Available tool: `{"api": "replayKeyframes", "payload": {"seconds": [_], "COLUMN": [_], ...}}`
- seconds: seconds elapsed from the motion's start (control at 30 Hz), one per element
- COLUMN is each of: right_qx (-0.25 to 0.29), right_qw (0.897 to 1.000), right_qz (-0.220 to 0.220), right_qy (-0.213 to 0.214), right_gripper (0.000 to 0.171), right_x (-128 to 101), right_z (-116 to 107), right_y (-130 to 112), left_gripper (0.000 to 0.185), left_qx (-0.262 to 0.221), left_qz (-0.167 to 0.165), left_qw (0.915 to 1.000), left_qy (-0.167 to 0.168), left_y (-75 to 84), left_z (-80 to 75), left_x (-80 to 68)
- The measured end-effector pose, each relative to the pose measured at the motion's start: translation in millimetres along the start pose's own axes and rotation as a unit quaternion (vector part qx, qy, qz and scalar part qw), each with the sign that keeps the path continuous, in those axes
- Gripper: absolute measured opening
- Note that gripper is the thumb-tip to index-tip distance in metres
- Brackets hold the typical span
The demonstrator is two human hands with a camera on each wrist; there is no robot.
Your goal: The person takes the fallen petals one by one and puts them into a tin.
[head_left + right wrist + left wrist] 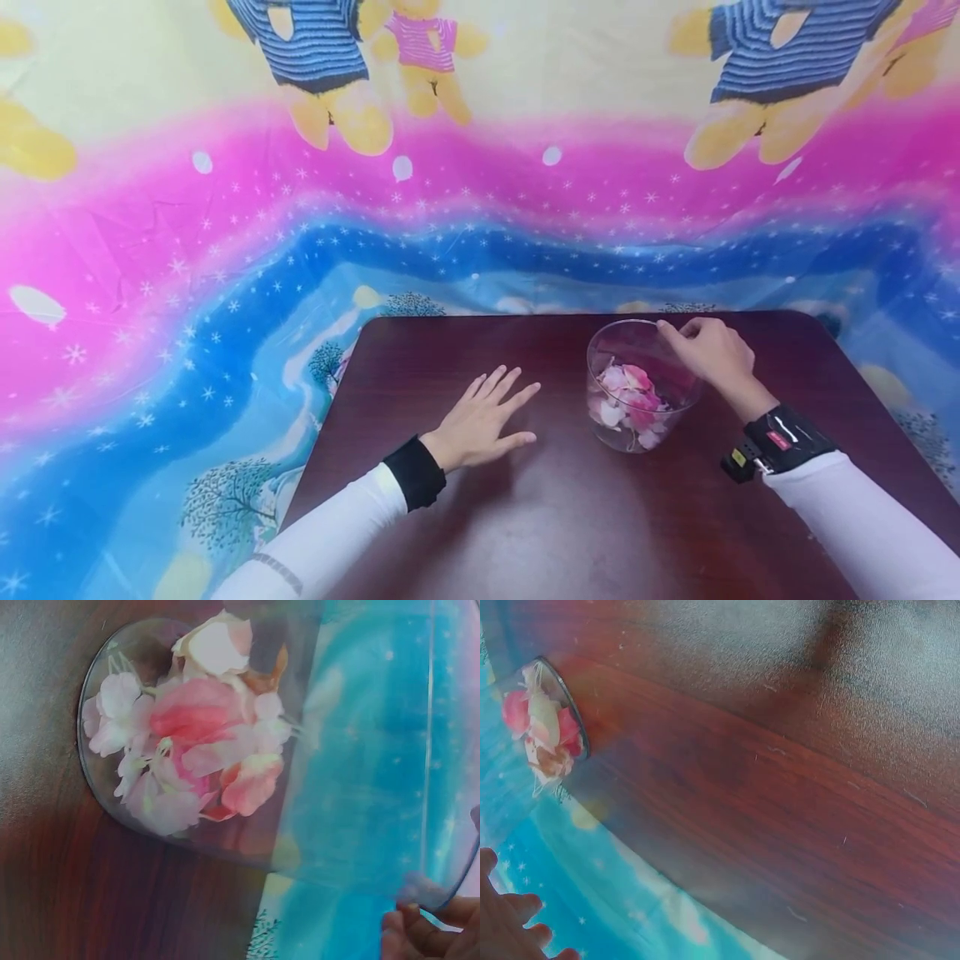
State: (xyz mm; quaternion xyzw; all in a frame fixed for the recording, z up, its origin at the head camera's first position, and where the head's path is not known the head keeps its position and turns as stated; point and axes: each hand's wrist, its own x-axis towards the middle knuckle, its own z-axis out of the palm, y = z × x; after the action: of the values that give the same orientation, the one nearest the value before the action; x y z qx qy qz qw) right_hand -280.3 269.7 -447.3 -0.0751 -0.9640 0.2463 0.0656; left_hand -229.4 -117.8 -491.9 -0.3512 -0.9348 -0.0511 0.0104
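A clear, round container (678, 392) stands toward the right of the dark table, with pink and white artificial flowers (633, 396) lying in its bottom. My right hand (712, 354) pinches the container's rim on its right side; in the right wrist view the fingers (420, 934) meet the rim at the lower right, and the flowers (195, 727) show through the wall. My left hand (476, 421) is spread with straight fingers over the table, left of the container and apart from it. Whether its palm touches the tabletop I cannot tell. Some of its fingertips (525, 904) show in the left wrist view.
The dark red-brown wooden table (555, 508) has rounded far corners. Behind and beside it hangs a pink and blue printed cloth (480, 208) with bears and snowflakes. A black band (416, 475) circles my left wrist, and a black strap (791, 437) is on my right.
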Motion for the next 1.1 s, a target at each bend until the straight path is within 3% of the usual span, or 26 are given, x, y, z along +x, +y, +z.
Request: {"api": "replayKeyframes", "payload": {"seconds": [0.23, 0.47, 0.8, 1.1], "right_qx": [-0.007, -0.021, 0.003, -0.001], "right_qw": [0.999, 0.993, 0.981, 0.960], "right_qz": [-0.038, -0.109, -0.192, -0.276], "right_qy": [0.011, 0.032, 0.026, 0.042], "right_gripper": [0.084, 0.082, 0.082, 0.084], "right_x": [-7, -20, -62, -104], "right_z": [-2, -5, 0, 20], "right_y": [-8, -26, -66, -87], "left_gripper": [0.075, 0.075, 0.078, 0.081], "left_qx": [-0.011, -0.019, -0.017, 0.015], "left_qz": [-0.010, -0.015, -0.009, 0.008], "left_qw": [0.9998, 0.9995, 0.9989, 0.9984], "left_qy": [0.012, 0.023, 0.044, 0.053], "left_y": [-5.0, -9.8, -12.3, -2.7], "left_z": [-8.4, -14.0, -23.2, -22.2], "left_x": [-8.1, -19.2, -36.7, -55.0]}}
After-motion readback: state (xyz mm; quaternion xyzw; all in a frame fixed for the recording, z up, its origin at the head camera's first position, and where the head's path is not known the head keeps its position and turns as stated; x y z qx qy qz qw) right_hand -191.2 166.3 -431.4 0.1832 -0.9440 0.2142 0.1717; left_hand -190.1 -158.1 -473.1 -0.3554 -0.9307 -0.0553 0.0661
